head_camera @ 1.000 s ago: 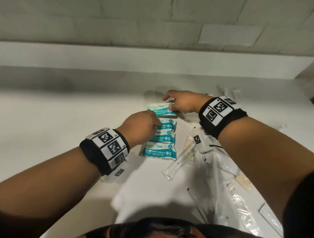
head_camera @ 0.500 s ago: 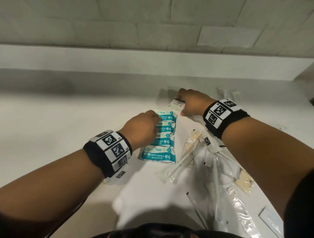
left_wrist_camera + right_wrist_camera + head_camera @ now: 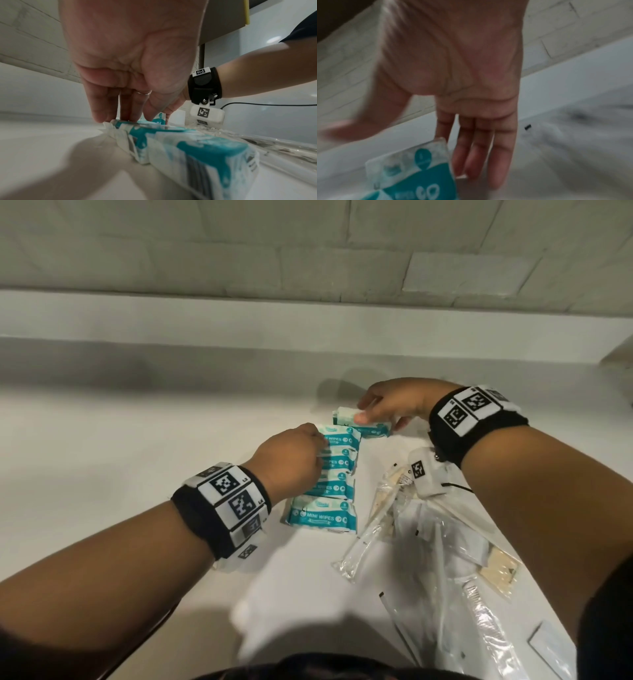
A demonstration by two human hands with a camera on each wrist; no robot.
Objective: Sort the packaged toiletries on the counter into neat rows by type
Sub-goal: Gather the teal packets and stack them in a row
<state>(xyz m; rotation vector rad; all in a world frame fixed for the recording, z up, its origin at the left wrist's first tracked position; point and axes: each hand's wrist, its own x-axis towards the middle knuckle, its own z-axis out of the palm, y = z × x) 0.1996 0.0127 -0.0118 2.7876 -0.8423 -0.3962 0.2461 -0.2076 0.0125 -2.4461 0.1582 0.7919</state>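
Lying nearest on the counter point(image 3: 120, 422): clear-wrapped packets point(image 3: 455, 559), right of a four-pack row of mini wipes point(image 3: 337, 474). Left hand point(image 3: 291, 460), fingers straight, presses the row's far packs. Farthest, right hand point(image 3: 394, 402) pinches a fifth wipes pack point(image 3: 366, 426) at the row's far end.

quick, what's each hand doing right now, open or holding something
Left hand: open, straight fingers pressing on the row of wipes packs.
Right hand: pinching the far wipes pack.
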